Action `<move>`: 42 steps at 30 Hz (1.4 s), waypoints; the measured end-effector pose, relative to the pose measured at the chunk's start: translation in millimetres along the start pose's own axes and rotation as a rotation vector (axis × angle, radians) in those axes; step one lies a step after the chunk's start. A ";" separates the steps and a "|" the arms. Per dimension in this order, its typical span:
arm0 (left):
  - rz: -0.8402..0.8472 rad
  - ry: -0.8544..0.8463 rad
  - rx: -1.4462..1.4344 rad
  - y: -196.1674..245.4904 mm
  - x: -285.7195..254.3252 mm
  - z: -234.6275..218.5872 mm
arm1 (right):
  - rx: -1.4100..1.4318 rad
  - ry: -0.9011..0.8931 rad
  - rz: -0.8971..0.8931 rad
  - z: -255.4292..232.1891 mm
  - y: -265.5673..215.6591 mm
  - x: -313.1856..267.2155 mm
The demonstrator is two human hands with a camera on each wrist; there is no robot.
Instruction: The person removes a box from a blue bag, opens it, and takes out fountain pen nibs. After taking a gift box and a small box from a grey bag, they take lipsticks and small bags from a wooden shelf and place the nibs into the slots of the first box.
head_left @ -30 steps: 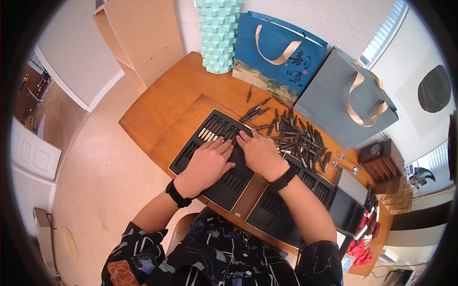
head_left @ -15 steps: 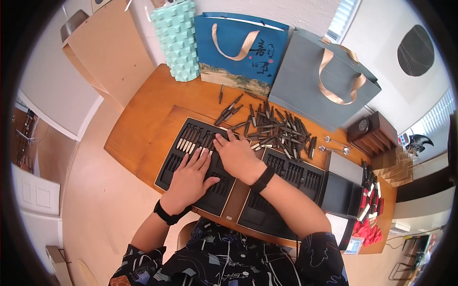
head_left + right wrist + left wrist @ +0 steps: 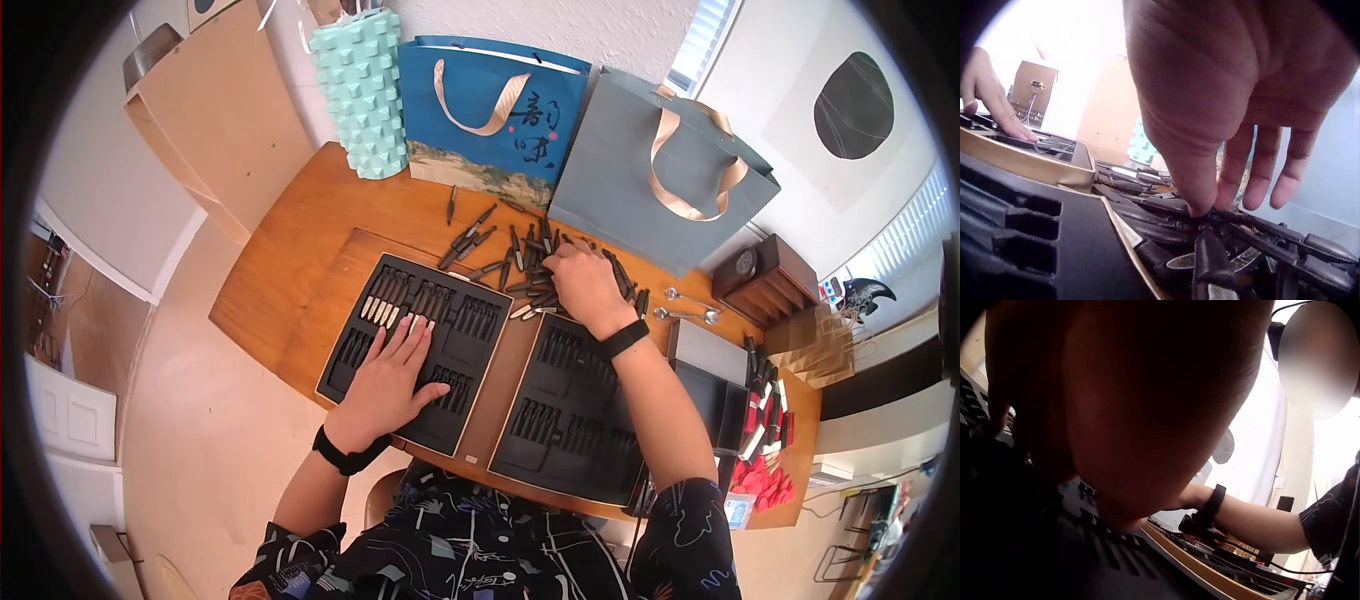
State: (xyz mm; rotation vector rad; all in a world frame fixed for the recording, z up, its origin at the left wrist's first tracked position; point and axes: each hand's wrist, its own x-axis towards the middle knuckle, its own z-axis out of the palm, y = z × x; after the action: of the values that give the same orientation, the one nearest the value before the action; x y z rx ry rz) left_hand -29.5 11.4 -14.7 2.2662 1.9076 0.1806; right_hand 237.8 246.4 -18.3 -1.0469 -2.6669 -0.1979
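Observation:
My left hand [image 3: 385, 385] lies flat with fingers spread over the left black slotted tray [image 3: 460, 345], fingertips on a row of slim dark pen-like sticks [image 3: 382, 310] with whitish ends. The thumb points toward the slots on its right. My right hand [image 3: 585, 285] reaches down into a loose pile of the same dark sticks [image 3: 620, 270]. In the right wrist view its thumb tip [image 3: 1200, 206] and index fingertip come close together right at the pile's sticks [image 3: 1213, 256], and the other fingers hang nearly straight. The left palm fills much of the left wrist view.
A second black slotted tray [image 3: 520, 470] lies to the right, joined by a brown spine [image 3: 490, 390]. Behind stand a blue paper bag [image 3: 480, 150], a grey bag [image 3: 620, 170] and a mint roller [image 3: 360, 95]. A wooden box [image 3: 765, 280] and red items [image 3: 765, 480] are at right.
My right hand has left the left tray and moved right to the loose pile. My left hand stays on the left tray. The head view has shifted.

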 end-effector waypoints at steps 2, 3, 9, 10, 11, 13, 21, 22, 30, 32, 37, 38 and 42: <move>-0.005 -0.003 -0.011 -1.3 -0.3 0.2 | -0.007 0.008 -0.014 2.4 -2.7 0.2; -0.005 -0.011 -0.026 -2.1 -0.8 0.7 | -0.015 0.011 -0.021 3.4 -4.2 1.2; -0.004 -0.002 -0.022 -3.0 -2.9 5.1 | 0.097 -0.009 0.003 -4.9 -3.7 5.7; -0.003 -0.001 -0.022 -2.9 -2.7 5.6 | 0.097 -0.008 0.003 -7.9 -4.7 5.6; -0.006 -0.003 -0.018 -2.9 -2.7 6.1 | 0.202 0.022 0.048 -11.1 -6.8 5.5; -0.010 -0.006 -0.013 -3.1 -2.4 5.7 | 0.309 0.052 0.093 -19.8 -12.6 6.5; 0.004 0.371 -0.190 20.8 10.4 -21.1 | 1.066 -0.177 0.144 -51.7 -68.5 7.1; -0.001 0.372 -0.186 26.4 11.4 -22.4 | 1.111 -0.194 0.110 -50.7 -76.4 6.6; -0.017 0.548 -0.442 36.3 10.7 -14.1 | 1.492 -0.489 0.230 -42.6 -100.9 11.0; -0.011 0.560 -0.430 37.0 8.8 -14.1 | 1.536 -0.515 0.299 -38.3 -103.3 10.2; 0.039 0.626 -0.446 32.7 6.8 -10.8 | 1.558 -0.585 0.345 -35.8 -107.2 11.9; 0.034 0.630 -0.446 30.7 7.1 -9.9 | 1.552 -0.593 0.369 -35.0 -107.0 12.1; -0.129 0.641 -0.500 19.1 10.0 -8.5 | 1.283 -0.381 0.359 -26.7 -107.8 6.5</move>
State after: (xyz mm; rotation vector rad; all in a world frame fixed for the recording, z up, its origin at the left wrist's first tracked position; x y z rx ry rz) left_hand -11.1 18.5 -2.6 1.8581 1.9476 1.3337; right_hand 164.9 166.0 6.0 -1.0318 -2.0274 1.6435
